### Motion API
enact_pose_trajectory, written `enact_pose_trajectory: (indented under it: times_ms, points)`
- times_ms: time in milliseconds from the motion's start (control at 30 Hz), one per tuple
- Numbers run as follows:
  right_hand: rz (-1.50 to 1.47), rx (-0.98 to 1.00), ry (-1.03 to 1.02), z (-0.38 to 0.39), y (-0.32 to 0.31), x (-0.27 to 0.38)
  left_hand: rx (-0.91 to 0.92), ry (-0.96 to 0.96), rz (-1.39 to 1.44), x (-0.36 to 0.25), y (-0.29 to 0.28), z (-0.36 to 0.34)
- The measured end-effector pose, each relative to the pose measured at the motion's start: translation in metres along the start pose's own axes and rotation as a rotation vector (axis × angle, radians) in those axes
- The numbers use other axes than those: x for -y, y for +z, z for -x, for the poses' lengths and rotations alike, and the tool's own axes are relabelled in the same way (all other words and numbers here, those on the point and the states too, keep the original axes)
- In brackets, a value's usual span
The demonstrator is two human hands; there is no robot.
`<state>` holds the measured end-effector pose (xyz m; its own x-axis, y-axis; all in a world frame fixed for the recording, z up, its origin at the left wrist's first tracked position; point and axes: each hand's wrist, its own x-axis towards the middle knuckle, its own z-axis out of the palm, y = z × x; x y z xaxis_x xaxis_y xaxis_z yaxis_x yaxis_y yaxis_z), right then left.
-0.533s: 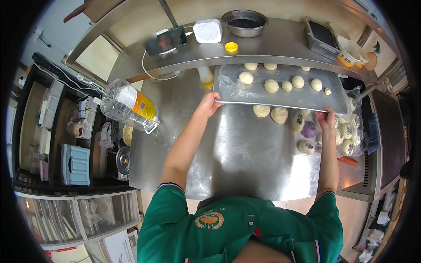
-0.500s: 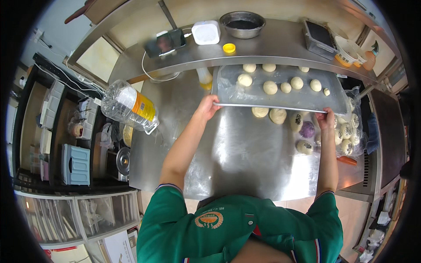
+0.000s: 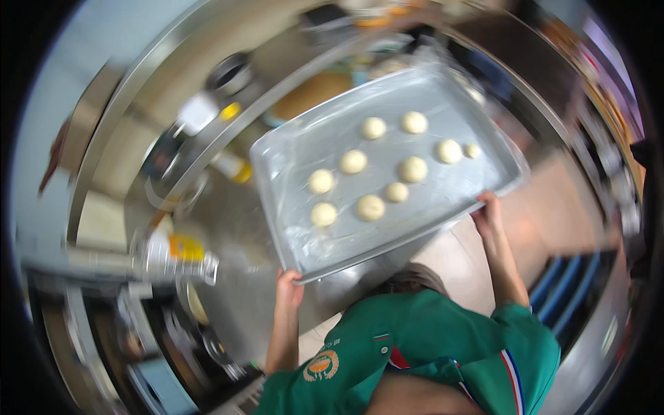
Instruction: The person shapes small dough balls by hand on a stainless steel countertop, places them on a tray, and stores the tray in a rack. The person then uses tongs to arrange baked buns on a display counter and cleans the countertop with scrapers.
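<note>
Out from beneath the shelf (image 3: 277,86) and nearer to my body has come the tray (image 3: 360,252), its far part no longer hidden, and my view has swung round with it. Both hands are closed on its near side: my left hand (image 3: 290,290) pinches the rim at the near left corner, thumb on top, and my right hand (image 3: 490,213) grips the same edge close to the right corner. What the fingers do underneath I can't see. I hold the tray in front of me, its left part above the tabletop (image 3: 238,297), its right reaching out over the floor (image 3: 458,266).

Ten dough balls (image 3: 413,169) sit inside, spread apart for the most part; the smallest (image 3: 472,150) lies just beside a bigger one toward the right side. With nothing of mine under the far edge, I judge its weight wants to tip away, so I should keep my wrists firm, elbows close, and both corners at one height. Round dough could roll on a slick base if I tilt or stop sharply; a slow, even turn suits it best. I'd also mind the far left corner near the shelf, and look past the tray before stepping, since it blocks much of my view.
</note>
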<state>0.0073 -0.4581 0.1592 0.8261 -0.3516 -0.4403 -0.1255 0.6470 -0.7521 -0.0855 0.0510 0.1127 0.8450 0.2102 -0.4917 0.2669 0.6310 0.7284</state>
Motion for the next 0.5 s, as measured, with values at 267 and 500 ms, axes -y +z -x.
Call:
enact_pose_trajectory:
  times_ms: [267, 500]
  points:
    - [-0.169, -0.318, -0.19, 0.197, -0.136, -0.035, 0.275, -0.139, -0.252, 0.025, -0.012, 0.007]
    - [-0.374, -0.731, -0.292, 0.381, -0.304, -0.078, 0.605, -0.34, -0.513, 0.128, 0.046, 0.092]
